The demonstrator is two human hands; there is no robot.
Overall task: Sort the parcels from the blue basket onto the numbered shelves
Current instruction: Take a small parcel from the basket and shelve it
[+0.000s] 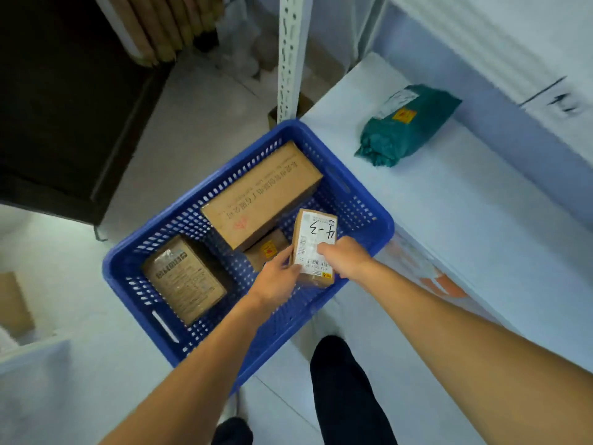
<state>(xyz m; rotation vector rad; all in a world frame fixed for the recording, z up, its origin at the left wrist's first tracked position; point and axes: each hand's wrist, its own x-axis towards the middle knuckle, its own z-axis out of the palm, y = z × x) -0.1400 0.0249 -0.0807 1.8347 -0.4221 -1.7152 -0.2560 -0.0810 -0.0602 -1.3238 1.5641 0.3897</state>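
Both hands hold one small cardboard parcel [316, 245] just above the lower right part of the blue basket [359, 191], which stands on the pale floor in the middle of the frame. The left hand [279, 277] pinches the parcel's lower left edge between thumb and fingers; the right hand [346, 255] grips its right side with the thumb laid over the white label, the other fingers hidden behind the box. The label carries a handwritten "4-3"; its printed lines and barcode are too small to read. Inside the basket a long cardboard box [263, 194] lies at a slant, its printed characters faint. Under its lower end sits a smaller box [268, 248], mostly covered, with only a yellow sticker showing. A box with dark print [186, 277] lies in the basket's lower left part. To the right a white shelf [449, 220] carries a teal bag parcel [407, 123], crumpled at one end. A dark mark on the shelf edge [564, 102] at the far right is blurred beyond reading. A white perforated upright [290, 59] rises behind the basket, cut off by the top edge. Cardboard tubes [167, 27] at the upper left are also cut off. A dark trouser leg [346, 396] shows at the bottom.
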